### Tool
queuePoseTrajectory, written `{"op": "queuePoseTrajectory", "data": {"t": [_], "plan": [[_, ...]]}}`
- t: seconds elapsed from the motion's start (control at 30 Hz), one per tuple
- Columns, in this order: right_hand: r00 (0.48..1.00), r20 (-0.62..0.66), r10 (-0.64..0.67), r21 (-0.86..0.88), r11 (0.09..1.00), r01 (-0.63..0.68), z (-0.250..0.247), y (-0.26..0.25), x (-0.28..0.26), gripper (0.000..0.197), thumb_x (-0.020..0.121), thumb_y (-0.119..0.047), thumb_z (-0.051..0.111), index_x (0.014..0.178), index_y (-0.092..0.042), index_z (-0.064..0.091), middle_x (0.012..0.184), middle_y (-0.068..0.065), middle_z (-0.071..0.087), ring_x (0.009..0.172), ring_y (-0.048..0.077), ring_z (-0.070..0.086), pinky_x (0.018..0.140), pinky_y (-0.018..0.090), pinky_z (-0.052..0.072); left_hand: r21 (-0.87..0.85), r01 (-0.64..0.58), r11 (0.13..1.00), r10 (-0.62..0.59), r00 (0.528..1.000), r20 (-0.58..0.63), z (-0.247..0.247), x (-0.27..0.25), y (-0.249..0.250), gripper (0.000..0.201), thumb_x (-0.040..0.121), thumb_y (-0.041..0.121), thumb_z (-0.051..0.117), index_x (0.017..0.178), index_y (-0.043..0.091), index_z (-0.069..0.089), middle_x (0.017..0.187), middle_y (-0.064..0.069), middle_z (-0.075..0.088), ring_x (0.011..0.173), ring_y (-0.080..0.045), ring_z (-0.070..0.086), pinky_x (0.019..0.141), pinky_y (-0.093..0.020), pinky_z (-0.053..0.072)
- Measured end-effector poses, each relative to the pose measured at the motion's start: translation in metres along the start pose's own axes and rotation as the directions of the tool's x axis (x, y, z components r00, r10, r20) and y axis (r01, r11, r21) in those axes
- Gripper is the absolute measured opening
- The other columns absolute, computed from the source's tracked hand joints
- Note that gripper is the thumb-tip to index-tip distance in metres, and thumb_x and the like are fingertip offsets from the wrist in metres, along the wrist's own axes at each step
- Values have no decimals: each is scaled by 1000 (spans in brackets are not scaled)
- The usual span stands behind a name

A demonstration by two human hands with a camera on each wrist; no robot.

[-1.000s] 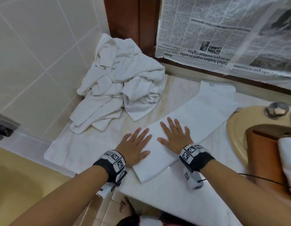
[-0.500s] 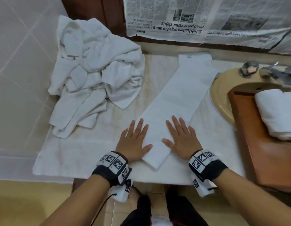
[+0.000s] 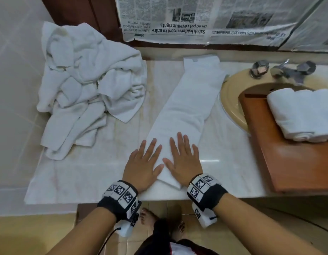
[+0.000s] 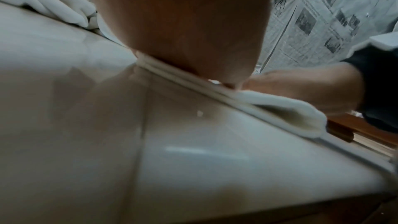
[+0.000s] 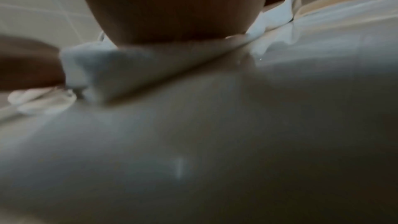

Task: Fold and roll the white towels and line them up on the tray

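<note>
Evidently both palms lay flat, fingers straight, gripping nothing: left hand (image 3: pixel 143 165) and right hand (image 3: pixel 183 160) pressed near end of long white folded towel strip (image 3: pixel 192 100) on glossy pale marble counter (image 3: pixel 82 177). Risk, judged: slick stone lets strip slide or skew when rolling starts; far end near beige basin (image 3: pixel 231 100) could slip in. Brown wooden tray (image 3: pixel 288 162) right, one rolled white towel (image 3: pixel 303 115) on it. Crumpled white towel heap (image 3: pixel 85 85) far left; newspaper sheets (image 3: pixel 205 17) on far wall.

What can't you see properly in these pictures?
- Fingers: both wrist views, hidden behind the left hand and right hand.
- Rolled towels on the tray: head view, cut off by the right edge, so no count.
- Newspaper small print: head view, too small.
</note>
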State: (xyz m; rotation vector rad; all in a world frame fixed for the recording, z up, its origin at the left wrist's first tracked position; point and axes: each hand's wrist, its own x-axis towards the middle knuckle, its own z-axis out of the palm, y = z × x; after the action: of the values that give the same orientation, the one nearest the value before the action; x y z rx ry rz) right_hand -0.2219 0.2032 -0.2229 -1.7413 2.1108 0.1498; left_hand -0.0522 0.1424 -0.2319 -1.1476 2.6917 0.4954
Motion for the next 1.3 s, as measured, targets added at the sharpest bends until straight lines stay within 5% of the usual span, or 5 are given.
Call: {"op": "queuePoseTrajectory", "data": {"t": [0.3,0.47,0.77,1.03,1.3], "plan": [[1000,-9,12,8,1000,-12,2,61,-31,71,90,-66,5,150,-35,-18,154,-9,-33,145,22,-23,117,49,-4,-38,147,988,-147,989,5,-1,0,9,83,81,66,-7,154,26,-11,153,12,-31,148,-19,-16,119,-40,3],[915,-385,124,546,829,117,1,52,-54,43,94,-19,54,135,-7,50,143,11,44,124,26,49,107,43,40,-29,202,979,-201,979,34,4,-3,33,88,77,68,-11,153,25,-13,151,9,-34,147,-23,-18,120,-43,3],[971,103,213,858,475,-196,-18,64,-78,58,77,-22,71,123,-32,37,102,11,61,68,21,62,52,24,51,-88,343,935,-339,939,56,9,6,88,71,99,57,13,152,22,-17,155,3,-32,146,-28,-23,119,-46,-4],[1000,5,14,590,807,-14,-19,90,-80,51,74,12,46,107,-27,49,90,0,50,75,16,49,54,16,35,-130,422,897,-418,907,61,9,31,117,70,100,54,16,151,22,-18,156,2,-31,145,-31,-24,118,-47,-4],[960,-251,123,588,808,50,-10,112,-68,16,87,-5,57,94,-16,68,81,-8,44,79,14,48,65,9,33,-198,436,878,-425,900,95,4,40,121,81,95,63,25,153,23,-15,155,3,-33,142,-36,-28,117,-50,-5]]}}
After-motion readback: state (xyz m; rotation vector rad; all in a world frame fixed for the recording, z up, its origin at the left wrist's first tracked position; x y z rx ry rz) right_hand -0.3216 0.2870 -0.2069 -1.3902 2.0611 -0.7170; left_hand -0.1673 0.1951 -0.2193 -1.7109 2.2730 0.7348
